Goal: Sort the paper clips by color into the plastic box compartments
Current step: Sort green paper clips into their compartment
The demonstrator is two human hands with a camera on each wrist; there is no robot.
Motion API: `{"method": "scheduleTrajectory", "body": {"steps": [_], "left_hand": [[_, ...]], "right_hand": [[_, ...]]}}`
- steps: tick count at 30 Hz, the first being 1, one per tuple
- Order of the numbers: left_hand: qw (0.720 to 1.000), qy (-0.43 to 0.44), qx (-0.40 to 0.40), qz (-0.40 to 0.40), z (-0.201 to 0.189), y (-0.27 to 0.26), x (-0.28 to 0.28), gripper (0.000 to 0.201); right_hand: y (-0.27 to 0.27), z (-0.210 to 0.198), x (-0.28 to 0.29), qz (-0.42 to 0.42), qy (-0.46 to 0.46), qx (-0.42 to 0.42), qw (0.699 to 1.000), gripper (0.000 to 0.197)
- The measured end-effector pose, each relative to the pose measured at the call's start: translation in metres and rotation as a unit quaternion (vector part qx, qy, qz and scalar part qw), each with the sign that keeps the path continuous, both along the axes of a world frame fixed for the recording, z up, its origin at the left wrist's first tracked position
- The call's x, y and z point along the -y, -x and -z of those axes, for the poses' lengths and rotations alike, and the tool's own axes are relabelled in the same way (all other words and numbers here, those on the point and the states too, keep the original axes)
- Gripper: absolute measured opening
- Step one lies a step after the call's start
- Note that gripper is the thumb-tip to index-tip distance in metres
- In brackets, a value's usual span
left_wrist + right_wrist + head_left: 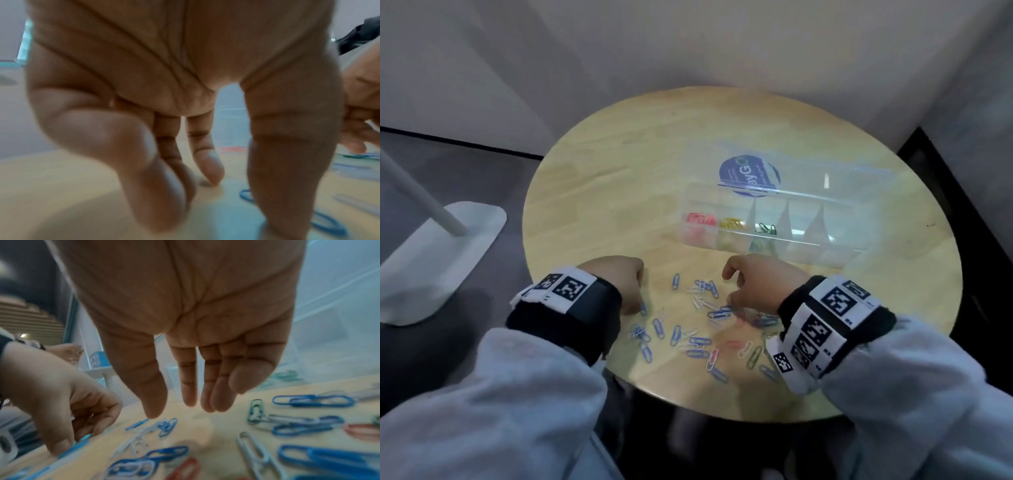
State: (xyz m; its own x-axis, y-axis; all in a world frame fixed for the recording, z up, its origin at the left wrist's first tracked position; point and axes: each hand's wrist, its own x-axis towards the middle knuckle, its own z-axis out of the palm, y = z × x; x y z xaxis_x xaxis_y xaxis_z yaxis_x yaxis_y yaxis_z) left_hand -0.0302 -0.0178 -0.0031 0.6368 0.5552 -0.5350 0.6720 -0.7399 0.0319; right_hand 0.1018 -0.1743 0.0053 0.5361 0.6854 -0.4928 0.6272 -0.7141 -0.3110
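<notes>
Clear plastic box (774, 246) with its lid (825, 178) up, standing on the round wooden table (619, 171) beyond a scatter of loose paper clips (700, 342).

Its leftmost compartment holds red clips (698, 219), the next yellow clips (731, 223), the third green clips (767, 229); what the rest hold I cannot tell. The left hand (619, 284) has its fingers pointing down, the tips touching the table at a blue clip (643, 308); the right hand (760, 284) hangs relaxed and loosely spread above the mostly blue and white pile, holding nothing.
</notes>
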Motion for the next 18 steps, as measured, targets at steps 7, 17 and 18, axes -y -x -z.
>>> {"method": "scheduleTrajectory", "body": {"steps": [7, 17, 18], "left_hand": [[0.996, 0.042, 0.042, 0.068, 0.005, -0.005, 0.005, 0.018], [0.998, 0.028, -0.01, 0.052, 0.001, -0.007, 0.008, 0.021], [0.998, 0.038, 0.005, 0.05, 0.0, -0.008, 0.007, 0.018]], "right_hand": [[0.005, 0.002, -0.034, -0.065, 0.063, 0.099, 0.991, 0.028], [0.012, 0.01, -0.048, -0.111, 0.111, 0.109, 0.982, 0.024], [0.012, 0.011, -0.047, -0.113, 0.106, 0.11, 0.982, 0.024]]}}
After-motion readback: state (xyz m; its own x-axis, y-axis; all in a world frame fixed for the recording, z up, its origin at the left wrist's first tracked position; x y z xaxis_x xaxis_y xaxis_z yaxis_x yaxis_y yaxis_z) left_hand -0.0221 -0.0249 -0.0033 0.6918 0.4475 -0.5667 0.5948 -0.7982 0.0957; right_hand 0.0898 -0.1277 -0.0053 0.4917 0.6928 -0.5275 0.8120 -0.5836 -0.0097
